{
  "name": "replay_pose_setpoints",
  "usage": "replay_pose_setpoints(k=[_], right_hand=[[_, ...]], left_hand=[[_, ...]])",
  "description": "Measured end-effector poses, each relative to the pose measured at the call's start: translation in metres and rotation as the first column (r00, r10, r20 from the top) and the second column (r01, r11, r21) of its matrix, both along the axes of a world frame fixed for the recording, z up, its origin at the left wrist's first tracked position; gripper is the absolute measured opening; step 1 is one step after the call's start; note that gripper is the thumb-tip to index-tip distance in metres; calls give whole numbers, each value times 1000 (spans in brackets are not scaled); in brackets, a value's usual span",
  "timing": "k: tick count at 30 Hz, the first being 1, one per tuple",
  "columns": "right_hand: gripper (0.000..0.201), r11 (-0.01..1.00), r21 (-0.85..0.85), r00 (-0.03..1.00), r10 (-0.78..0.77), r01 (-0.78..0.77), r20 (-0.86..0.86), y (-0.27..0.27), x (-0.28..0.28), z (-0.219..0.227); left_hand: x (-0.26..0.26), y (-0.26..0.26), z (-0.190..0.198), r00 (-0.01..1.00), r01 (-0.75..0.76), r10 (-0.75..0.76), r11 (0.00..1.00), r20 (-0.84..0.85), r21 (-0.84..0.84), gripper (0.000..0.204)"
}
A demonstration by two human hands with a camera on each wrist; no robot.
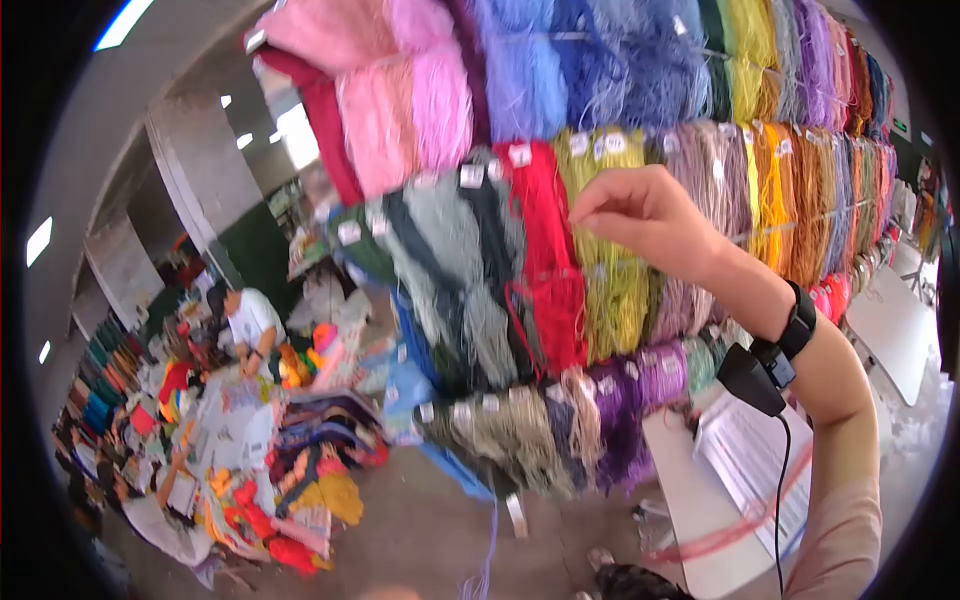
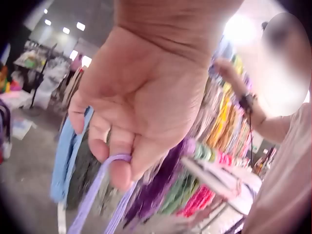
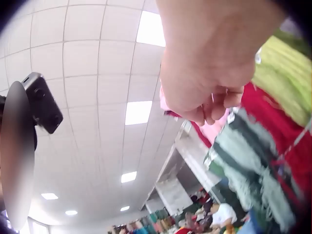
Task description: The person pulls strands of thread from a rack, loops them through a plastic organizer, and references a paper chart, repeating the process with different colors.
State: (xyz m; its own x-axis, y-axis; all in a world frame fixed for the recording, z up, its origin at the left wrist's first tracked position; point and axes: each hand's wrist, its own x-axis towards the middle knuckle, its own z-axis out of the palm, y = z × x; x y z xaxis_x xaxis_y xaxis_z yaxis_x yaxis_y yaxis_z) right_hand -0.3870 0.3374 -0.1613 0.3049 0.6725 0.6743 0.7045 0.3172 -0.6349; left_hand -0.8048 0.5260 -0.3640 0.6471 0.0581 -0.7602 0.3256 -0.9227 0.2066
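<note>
My right hand [image 1: 650,215] is raised in front of the hanging yarn, thumb and fingertips drawn together near the red skeins [image 1: 550,250] and the yellow-green skeins [image 1: 612,300]. In the right wrist view its fingers [image 3: 212,109] are curled and nothing shows between them. In the left wrist view my left hand [image 2: 141,97] hangs palm toward the camera. A lilac yarn strand [image 2: 95,195] loops over one of its curled fingers, pinched near the thumb, and trails down. The loose end of this lilac yarn [image 1: 490,550] shows low in the head view.
Rows of coloured skeins with white number tags hang on a rack, including grey-green skeins [image 1: 450,250] and purple skeins [image 1: 625,400]. A white table [image 1: 690,510] with papers [image 1: 750,460] stands below right. At left, a person [image 1: 250,320] sits by a table heaped with yarn.
</note>
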Motion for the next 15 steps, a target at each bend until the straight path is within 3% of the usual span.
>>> replay_pose_setpoints(k=[1, 2, 4, 5, 6, 7, 8, 9, 11, 12, 15], right_hand=[[11, 997, -54, 995, 59, -55, 78, 4, -24, -8], [11, 987, -113, 981, 131, -115, 145, 9, -48, -17], [12, 929, -270, 933, 309, -254, 185, 14, -95, -25], [15, 872, -363, 903, 403, -329, 151, 13, -117, -27], [20, 806, -389, 883, 467, -447, -46, 12, -139, -32], [25, 739, -384, 832, 502, -554, -235, 10, -156, -35], [29, 676, -466, 821, 494, -570, -287, 4, -168, -36], [27, 645, -448, 785, 506, -619, -357, -3, -177, -39], [25, 593, -395, 709, 523, -702, -473, -22, -188, -41], [23, 589, -382, 692, 498, -713, -523, -37, -188, -40], [24, 636, -452, 776, 448, -626, -444, -95, -169, -33]], left_hand=[[1, 10, -5, 893, 132, -127, 991, 432, 19, 16], [20, -9, 30, 817, 56, -184, 969, 546, 242, 15], [41, -24, 76, 613, -33, -177, 968, 770, 248, 20], [51, -41, 102, 619, -258, 256, 959, 743, -116, 17], [60, -52, 114, 478, -304, 522, 853, 706, -425, 14], [69, -63, 130, 427, -265, 508, 861, 748, -434, 15], [77, -71, 138, 354, -160, 418, 909, 837, -386, 16], [82, -80, 146, 349, -129, 390, 921, 852, -369, 19], [84, -118, 174, 371, -209, 482, 876, 794, -434, 21], [85, -139, 176, 294, -153, 531, 847, 795, -509, 21], [79, -184, 184, 296, -237, 527, 848, 797, -473, 20]])
